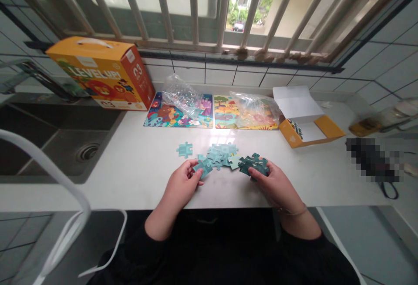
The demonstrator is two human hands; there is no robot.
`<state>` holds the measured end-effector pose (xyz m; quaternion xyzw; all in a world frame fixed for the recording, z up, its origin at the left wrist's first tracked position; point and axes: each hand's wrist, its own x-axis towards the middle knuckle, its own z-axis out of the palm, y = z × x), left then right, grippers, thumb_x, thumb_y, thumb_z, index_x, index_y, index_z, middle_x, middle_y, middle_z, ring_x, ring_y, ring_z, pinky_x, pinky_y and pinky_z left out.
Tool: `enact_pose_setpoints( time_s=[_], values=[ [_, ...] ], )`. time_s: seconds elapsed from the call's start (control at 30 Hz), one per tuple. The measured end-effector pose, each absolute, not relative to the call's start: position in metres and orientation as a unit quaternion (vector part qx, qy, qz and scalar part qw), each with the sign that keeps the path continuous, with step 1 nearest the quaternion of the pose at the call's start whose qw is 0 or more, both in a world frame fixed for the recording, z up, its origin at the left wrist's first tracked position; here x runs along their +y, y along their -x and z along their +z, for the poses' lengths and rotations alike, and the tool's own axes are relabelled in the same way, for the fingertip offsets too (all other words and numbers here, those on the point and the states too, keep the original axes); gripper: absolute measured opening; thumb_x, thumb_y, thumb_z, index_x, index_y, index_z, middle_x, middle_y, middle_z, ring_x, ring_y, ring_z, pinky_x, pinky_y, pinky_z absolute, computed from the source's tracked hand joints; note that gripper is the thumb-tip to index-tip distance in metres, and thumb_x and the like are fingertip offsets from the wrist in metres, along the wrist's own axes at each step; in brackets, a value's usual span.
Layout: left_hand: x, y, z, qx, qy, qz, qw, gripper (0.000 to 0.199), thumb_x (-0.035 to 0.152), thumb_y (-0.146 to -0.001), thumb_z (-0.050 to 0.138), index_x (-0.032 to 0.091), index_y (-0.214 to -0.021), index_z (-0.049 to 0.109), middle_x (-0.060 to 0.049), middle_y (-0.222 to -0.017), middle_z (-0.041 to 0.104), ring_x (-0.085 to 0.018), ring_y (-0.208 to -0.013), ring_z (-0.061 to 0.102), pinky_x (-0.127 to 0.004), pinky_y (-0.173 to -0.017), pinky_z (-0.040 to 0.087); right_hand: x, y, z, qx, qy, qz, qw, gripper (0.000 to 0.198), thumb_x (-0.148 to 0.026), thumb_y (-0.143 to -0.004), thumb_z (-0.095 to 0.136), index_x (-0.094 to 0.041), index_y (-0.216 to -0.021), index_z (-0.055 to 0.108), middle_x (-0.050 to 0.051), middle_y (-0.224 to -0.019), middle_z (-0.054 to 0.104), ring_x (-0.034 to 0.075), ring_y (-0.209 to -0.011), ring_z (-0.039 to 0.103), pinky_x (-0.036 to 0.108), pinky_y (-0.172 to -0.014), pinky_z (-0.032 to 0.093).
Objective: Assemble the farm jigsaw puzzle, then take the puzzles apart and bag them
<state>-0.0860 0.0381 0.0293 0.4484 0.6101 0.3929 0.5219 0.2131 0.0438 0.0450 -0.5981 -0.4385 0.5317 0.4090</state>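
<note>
Pale-teal jigsaw pieces (216, 156) lie heaped on the white countertop (140, 167), a stray piece (185, 149) at nine o'clock. At eight o'clock, the left hand (183, 182) pinches a teal piece (203, 167); at four o'clock, the right hand (272, 180) clasps stacked dark-green pieces (252, 163).

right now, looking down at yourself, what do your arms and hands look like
Both the left hand and the right hand are bare, without gloves. The black left sleeve and black right sleeve end partway along the forearms. A thin bracelet circles the right wrist; none shows on the left.
</note>
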Motion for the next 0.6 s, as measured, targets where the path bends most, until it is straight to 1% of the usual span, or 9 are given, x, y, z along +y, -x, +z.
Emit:
enact_pose_setpoints(
  time_s=[0.07,0.2,0.27,0.33,0.37,0.43,0.47,0.53,0.6],
  values=[
    [0.038,0.087,0.027,0.614,-0.449,0.388,0.521,0.053,0.048,-0.082,0.079,0.018,-0.124,0.070,0.004,-0.077,0.059,-0.019,-0.067,0.067,-0.037,-0.068,0.066,0.043,-0.213,0.046,-0.397,0.578,0.564,0.435,0.062,-0.063,-0.072,0.098,-0.021,-0.112,0.075,0.010,-0.105,0.082,0.021,-0.080,0.070,0.036,-0.075,0.057],
    [0.037,0.085,0.024,0.603,-0.452,0.390,0.529,0.056,0.048,-0.083,0.080,0.018,-0.129,0.070,0.003,-0.078,0.060,-0.019,-0.071,0.068,-0.038,-0.072,0.067,0.039,-0.210,0.052,-0.358,0.546,0.595,0.469,0.063,-0.058,-0.069,0.101,-0.021,-0.110,0.073,0.011,-0.108,0.081,0.021,-0.084,0.070,0.033,-0.073,0.056],
    [0.037,0.080,0.024,0.590,-0.456,0.382,0.545,0.056,0.049,-0.086,0.079,0.017,-0.131,0.069,0.003,-0.078,0.061,-0.020,-0.073,0.070,-0.039,-0.076,0.067,0.038,-0.206,0.053,-0.375,0.532,0.604,0.460,0.060,-0.059,-0.073,0.098,-0.020,-0.111,0.073,0.010,-0.105,0.081,0.020,-0.081,0.068,0.032,-0.071,0.055],
    [0.035,0.073,0.026,0.568,-0.461,0.373,0.571,0.056,0.050,-0.090,0.076,0.017,-0.134,0.066,0.001,-0.085,0.067,-0.020,-0.078,0.073,-0.040,-0.081,0.067,0.039,-0.199,0.053,-0.428,0.518,0.608,0.423,0.054,-0.061,-0.083,0.091,-0.020,-0.114,0.074,0.009,-0.104,0.080,0.020,-0.081,0.069,0.033,-0.072,0.055],
    [0.034,0.069,0.028,0.554,-0.465,0.369,0.583,0.055,0.052,-0.093,0.073,0.017,-0.136,0.065,-0.002,-0.092,0.072,-0.021,-0.081,0.074,-0.040,-0.084,0.066,0.039,-0.194,0.051,-0.466,0.510,0.604,0.396,0.050,-0.061,-0.090,0.085,-0.020,-0.117,0.074,0.009,-0.107,0.081,0.022,-0.085,0.070,0.035,-0.076,0.057],
    [0.031,0.061,0.031,0.530,-0.479,0.364,0.598,0.052,0.056,-0.100,0.064,0.019,-0.137,0.065,-0.008,-0.110,0.077,-0.023,-0.091,0.077,-0.041,-0.089,0.065,0.040,-0.181,0.047,-0.554,0.505,0.564,0.347,0.042,-0.055,-0.099,0.075,-0.022,-0.123,0.074,0.010,-0.117,0.080,0.026,-0.100,0.073,0.041,-0.090,0.059],
    [0.030,0.058,0.034,0.520,-0.495,0.363,0.594,0.051,0.058,-0.103,0.061,0.020,-0.136,0.065,-0.010,-0.118,0.078,-0.024,-0.097,0.077,-0.042,-0.092,0.064,0.040,-0.174,0.045,-0.596,0.506,0.526,0.333,0.039,-0.051,-0.101,0.073,-0.022,-0.126,0.073,0.011,-0.122,0.079,0.028,-0.109,0.073,0.045,-0.099,0.058],
    [0.027,0.053,0.038,0.510,-0.546,0.364,0.556,0.047,0.056,-0.103,0.064,0.022,-0.136,0.066,-0.011,-0.128,0.077,-0.028,-0.112,0.076,-0.045,-0.101,0.062,0.039,-0.160,0.039,-0.665,0.506,0.442,0.327,0.035,-0.039,-0.100,0.073,-0.024,-0.131,0.072,0.012,-0.129,0.075,0.030,-0.121,0.069,0.051,-0.111,0.055],
    [0.025,0.053,0.041,0.510,-0.606,0.365,0.489,0.041,0.046,-0.101,0.071,0.025,-0.135,0.066,-0.010,-0.133,0.076,-0.030,-0.122,0.072,-0.047,-0.109,0.057,0.037,-0.150,0.035,-0.712,0.493,0.382,0.324,0.039,-0.024,-0.097,0.070,-0.025,-0.136,0.069,0.011,-0.129,0.070,0.029,-0.123,0.067,0.051,-0.113,0.055]
  ],
)
